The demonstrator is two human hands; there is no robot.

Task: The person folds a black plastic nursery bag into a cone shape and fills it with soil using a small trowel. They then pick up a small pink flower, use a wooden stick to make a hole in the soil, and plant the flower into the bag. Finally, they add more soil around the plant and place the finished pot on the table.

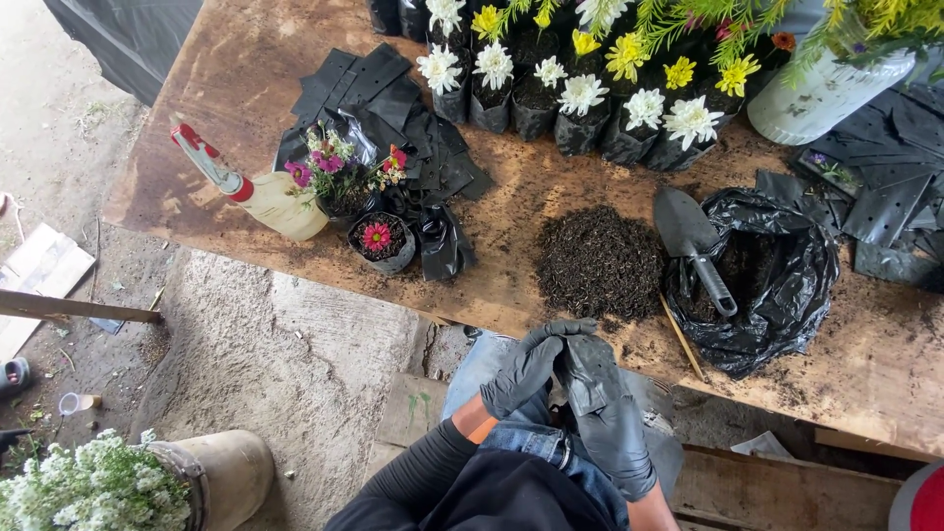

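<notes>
While both gloved hands meet just below the near edge of the worktop (pixel 246 88), the left hand (pixel 526 372) and right hand (pixel 610 418) are closed together on a small black nursery bag (pixel 582 379), fingers pinching its upper rim; the bag sits over the person's lap, clear of the worktop.

On the worktop, item by item:
- Loose pile of dark potting soil (pixel 600 261), near the front edge, just above the hands.
- Hand trowel (pixel 693 246), grey blade, its handle lying on an open black plastic sack (pixel 777 285) holding more soil, just right of the pile.
- Thin wooden stick (pixel 683 339) at the front edge, beside the sack.
- Rows of filled black bags with white and yellow flowers (pixel 580 93) along the far side.
- Stack of flat empty black bags (pixel 393 108), left of centre.
- Small bag with a single pink flower (pixel 378 236), and a mixed flowering plant (pixel 334 172) behind it.
- Spray bottle (pixel 261 192) with red-and-white trigger, lying on its side, far left.
- Pale pot (pixel 826 93), far right corner.

On the floor: a pot of small white blooms (pixel 98 487), lower left.
</notes>
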